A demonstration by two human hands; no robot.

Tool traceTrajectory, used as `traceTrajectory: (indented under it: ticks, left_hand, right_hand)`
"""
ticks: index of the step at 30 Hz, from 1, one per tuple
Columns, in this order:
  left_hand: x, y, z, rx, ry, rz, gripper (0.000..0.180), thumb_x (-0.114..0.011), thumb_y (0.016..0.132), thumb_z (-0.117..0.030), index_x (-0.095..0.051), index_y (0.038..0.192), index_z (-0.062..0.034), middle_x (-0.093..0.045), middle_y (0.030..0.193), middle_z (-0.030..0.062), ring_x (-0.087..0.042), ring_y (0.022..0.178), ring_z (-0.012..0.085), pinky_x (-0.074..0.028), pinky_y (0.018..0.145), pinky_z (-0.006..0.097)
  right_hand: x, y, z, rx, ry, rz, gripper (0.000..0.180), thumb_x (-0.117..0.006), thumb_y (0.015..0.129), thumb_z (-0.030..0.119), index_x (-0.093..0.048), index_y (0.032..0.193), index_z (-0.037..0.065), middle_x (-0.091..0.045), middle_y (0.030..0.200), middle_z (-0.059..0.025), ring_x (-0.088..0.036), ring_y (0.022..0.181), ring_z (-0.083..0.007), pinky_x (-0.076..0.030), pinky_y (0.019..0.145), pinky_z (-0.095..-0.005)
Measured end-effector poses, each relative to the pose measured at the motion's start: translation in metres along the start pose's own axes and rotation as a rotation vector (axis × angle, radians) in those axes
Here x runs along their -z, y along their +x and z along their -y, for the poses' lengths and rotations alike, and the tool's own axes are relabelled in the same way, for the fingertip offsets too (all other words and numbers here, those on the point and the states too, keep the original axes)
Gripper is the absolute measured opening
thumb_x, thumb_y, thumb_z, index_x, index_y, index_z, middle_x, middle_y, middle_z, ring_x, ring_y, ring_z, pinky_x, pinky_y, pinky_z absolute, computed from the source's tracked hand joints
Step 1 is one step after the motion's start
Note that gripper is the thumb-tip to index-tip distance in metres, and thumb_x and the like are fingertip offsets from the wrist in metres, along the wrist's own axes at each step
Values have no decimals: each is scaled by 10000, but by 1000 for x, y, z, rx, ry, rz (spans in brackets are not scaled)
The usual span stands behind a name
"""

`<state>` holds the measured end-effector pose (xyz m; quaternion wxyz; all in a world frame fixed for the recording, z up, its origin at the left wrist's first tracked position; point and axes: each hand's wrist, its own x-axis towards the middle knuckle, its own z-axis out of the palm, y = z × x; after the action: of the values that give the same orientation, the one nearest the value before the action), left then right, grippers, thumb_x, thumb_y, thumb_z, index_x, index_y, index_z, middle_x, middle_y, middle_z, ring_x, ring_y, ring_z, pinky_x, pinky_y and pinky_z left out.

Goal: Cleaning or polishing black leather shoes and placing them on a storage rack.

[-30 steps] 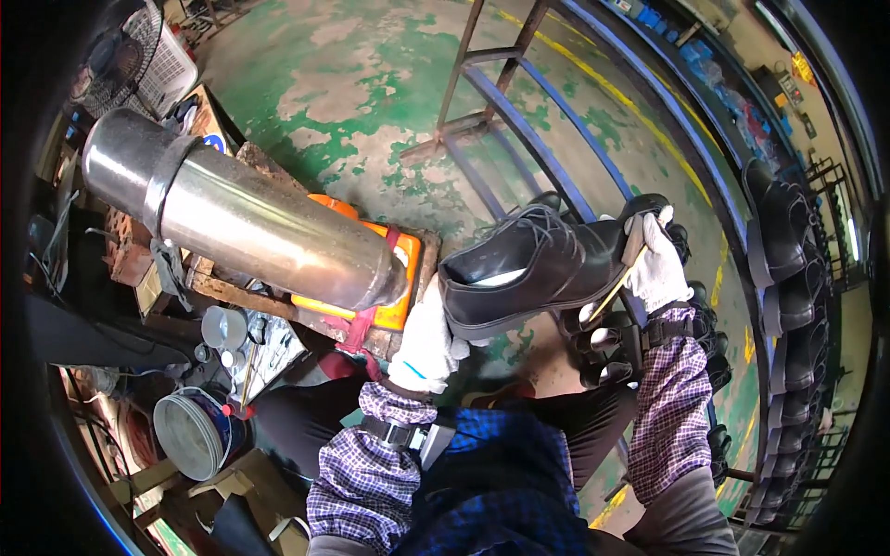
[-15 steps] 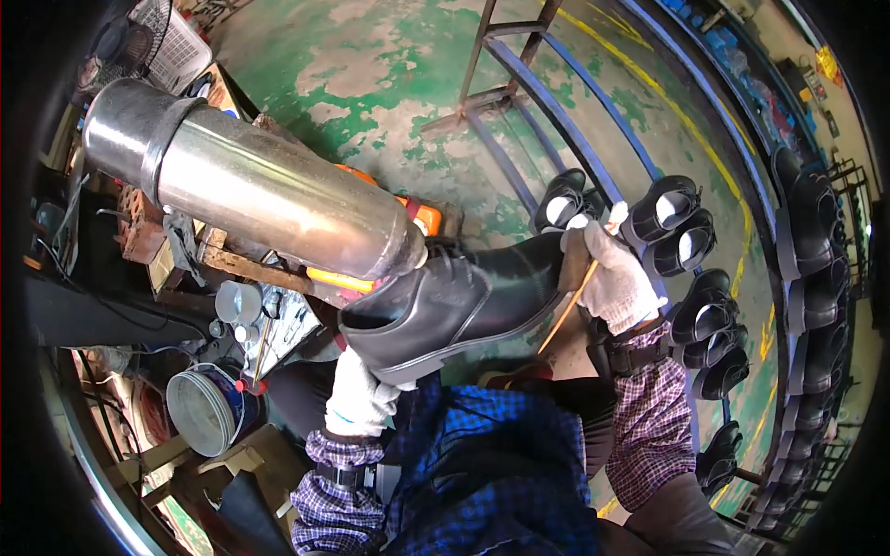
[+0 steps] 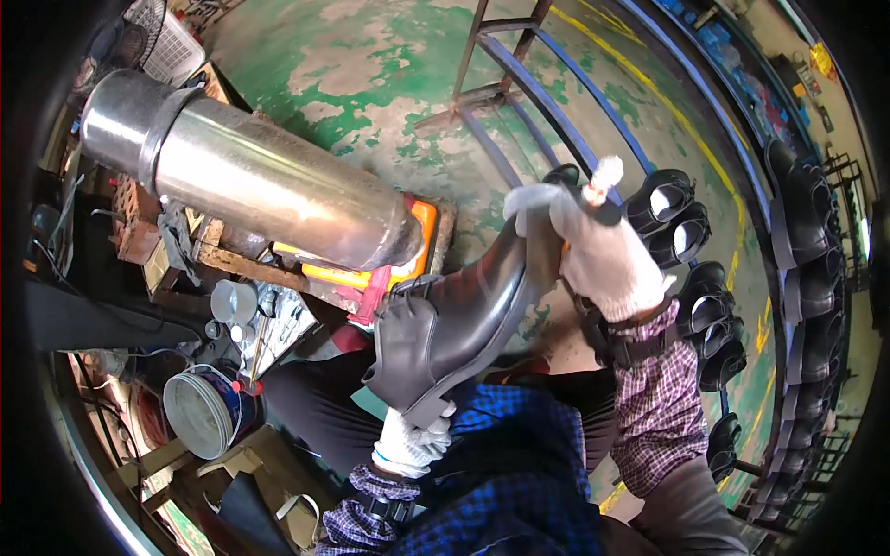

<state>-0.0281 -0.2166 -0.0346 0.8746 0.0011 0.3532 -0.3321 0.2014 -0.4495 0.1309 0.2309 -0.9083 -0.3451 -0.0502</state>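
Observation:
A black leather lace-up shoe (image 3: 445,324) is held over my lap, its toe tilted up to the right. My left hand (image 3: 413,443), in a white knit glove, is closed around the heel end from below. My right hand (image 3: 603,255), gloved too, bends its fingers over the toe. Between those fingers and the toe is a greyish flat piece (image 3: 540,246), which looks like cloth. A stick with a white fluffy tip (image 3: 606,173) pokes up from the right hand; the rest of it is mostly hidden.
A shiny metal cylinder (image 3: 269,185) slants in from the left above an orange-framed device (image 3: 422,236). Below it are a clear cup (image 3: 236,301) and a bucket (image 3: 204,417). On the right, several black shoes (image 3: 667,199) sit on a blue rack (image 3: 538,83).
The shoe has moved down, away from the metal cylinder, with its toe tilted higher. My left hand went lower and right. The right hand has turned, its fingers now reaching over the toe.

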Motion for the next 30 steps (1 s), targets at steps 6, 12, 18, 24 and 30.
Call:
traceTrajectory:
  ticks: [6,12,18,24,30]
  left_hand:
    - [-70,24,-7,21,-203,249,372,-439,997,-237,-487,1273,6,-531,858,66,-460,515,84,-378,387,175]
    - [-55,7,-9,41,-191,325,400,-466,987,-271,-485,1303,-26,-533,855,58,-493,545,87,-347,377,151]
    - [-1,-50,17,-67,-131,343,824,-602,869,-490,-294,1459,-4,-354,1490,205,-478,1267,378,-394,1081,499]
    - [3,-57,16,35,207,308,892,-724,696,-140,-282,1451,34,-521,1330,147,-539,1200,270,-421,1032,377]
    - [-52,-65,16,-53,838,198,856,-824,666,-229,-441,1384,38,-568,1316,118,-515,1229,229,-358,1071,362]
  right_hand:
    - [-23,47,-60,-792,1373,-211,279,-567,984,290,-620,1046,22,-654,993,-48,-623,903,-158,-489,791,-277]
    - [-28,54,-33,-830,1430,-101,307,-582,971,310,-558,1100,32,-637,1041,-66,-630,909,-176,-523,780,-327]
    - [-57,-23,16,-381,1451,-150,315,-500,997,312,-540,841,41,-620,894,-122,-604,912,-217,-472,807,-304]
    - [-77,-126,-17,-661,1327,-569,172,-601,944,205,-563,867,56,-605,880,-77,-581,861,-239,-457,788,-357]
    - [10,-165,2,-515,1622,-1055,385,-450,997,470,-534,976,95,-570,863,-73,-590,808,-255,-526,769,-481]
